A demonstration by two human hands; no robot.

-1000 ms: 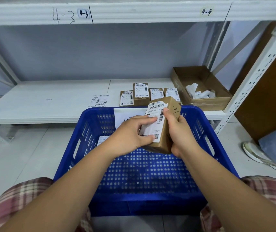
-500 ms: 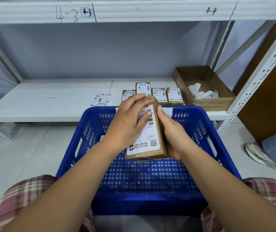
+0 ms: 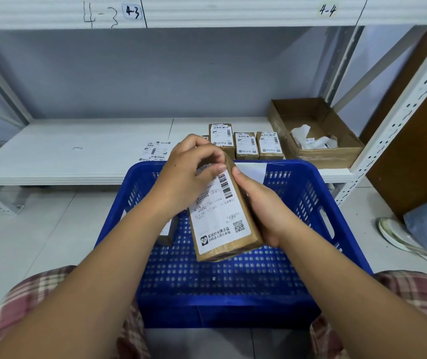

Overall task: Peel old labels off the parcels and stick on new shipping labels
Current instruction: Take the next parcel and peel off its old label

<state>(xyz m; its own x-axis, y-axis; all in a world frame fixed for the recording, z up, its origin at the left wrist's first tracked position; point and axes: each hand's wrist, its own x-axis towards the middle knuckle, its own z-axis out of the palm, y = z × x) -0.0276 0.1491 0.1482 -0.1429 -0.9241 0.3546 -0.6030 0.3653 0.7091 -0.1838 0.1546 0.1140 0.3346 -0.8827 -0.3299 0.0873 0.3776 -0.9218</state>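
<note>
Fingers [image 3: 220, 167] of my left hand [image 3: 189, 172] are curled tight together, pinching at the far left corner of the label [image 3: 220, 211]. My right hand [image 3: 266, 211] wraps the parcel [image 3: 233, 251] from its right side and underneath, holding it above the blue basket [image 3: 308, 200]. The parcel's long axis runs from those pinching fingers back towards me, so I judge the peel should pull along it, towards my body. Whether the corner has lifted is hidden under my fingertips, and my right fingers are out of sight beneath the parcel.
</note>
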